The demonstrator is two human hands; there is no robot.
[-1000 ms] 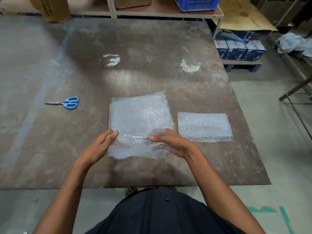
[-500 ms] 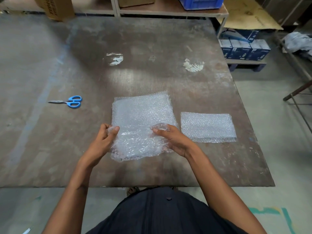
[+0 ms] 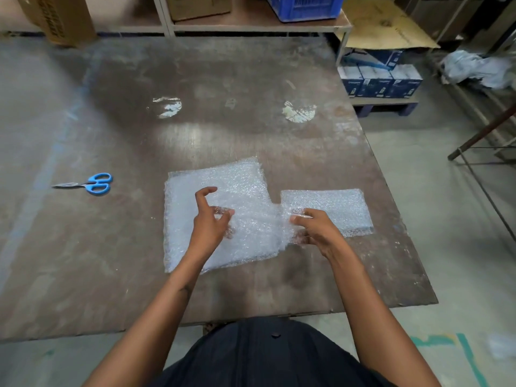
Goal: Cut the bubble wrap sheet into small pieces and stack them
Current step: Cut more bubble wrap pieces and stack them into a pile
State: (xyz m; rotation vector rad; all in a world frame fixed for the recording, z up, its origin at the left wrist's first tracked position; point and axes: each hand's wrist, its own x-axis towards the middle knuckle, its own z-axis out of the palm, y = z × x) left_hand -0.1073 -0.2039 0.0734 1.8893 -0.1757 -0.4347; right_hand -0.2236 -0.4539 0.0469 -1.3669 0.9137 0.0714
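On a worn brown bench (image 3: 251,79), seen from a head-worn camera looking down, a person works with both bare hands over a bubble wrap sheet (image 3: 223,185). This clear sheet lies flat near the front middle of the bench. The left hand (image 3: 210,219) hovers over the sheet's centre, its fingers curled loosely and spread apart; its fingertips seem to touch the wrap, though whether they pinch it cannot be told. The right hand (image 3: 315,230) pinches a piece of wrap at the sheet's right edge between thumb and fingers, and the wrap looks crumpled and lifted there. Just to the right, partly behind that hand, a smaller cut piece (image 3: 335,205) of bubble wrap lies flat near the bench's right edge. Blue-handled scissors (image 3: 89,184) lie closed, well apart to the left, blades pointing left. Beyond the bench stand a cardboard box (image 3: 58,18), a blue crate (image 3: 304,7) on a low shelf, and dark blue cartons (image 3: 379,79) on a pallet at the right.
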